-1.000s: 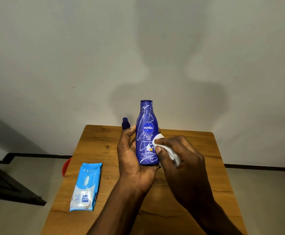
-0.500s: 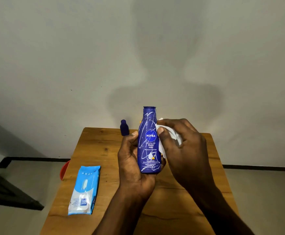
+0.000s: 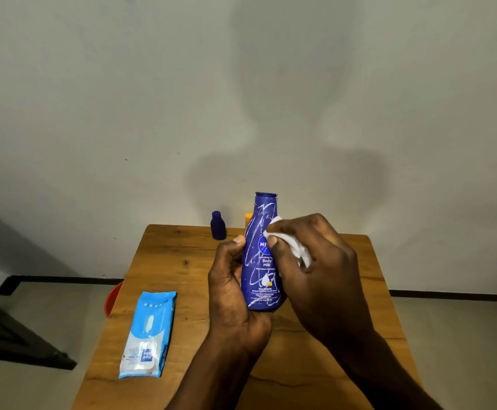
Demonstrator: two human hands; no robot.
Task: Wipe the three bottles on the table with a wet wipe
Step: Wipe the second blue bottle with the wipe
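The tall dark-blue plastic lotion bottle (image 3: pixel 261 261) is upright above the middle of the wooden table (image 3: pixel 164 267), gripped low by the left hand (image 3: pixel 232 294). The right hand (image 3: pixel 312 261) pinches a crumpled white wet wipe (image 3: pixel 296 248) against its shoulder. Wet plastic could slip from that low grip and fall toward the small dark-blue bottle (image 3: pixel 218 225) at the far edge.

A tall blue lotion bottle (image 3: pixel 261 261) is standing upright above the tabletop, a crumpled white wet wipe (image 3: pixel 291 247) pressing its upper right side. A small dark-blue bottle (image 3: pixel 218 225) and a mostly hidden orange bottle (image 3: pixel 248 219) are sitting at the far edge.
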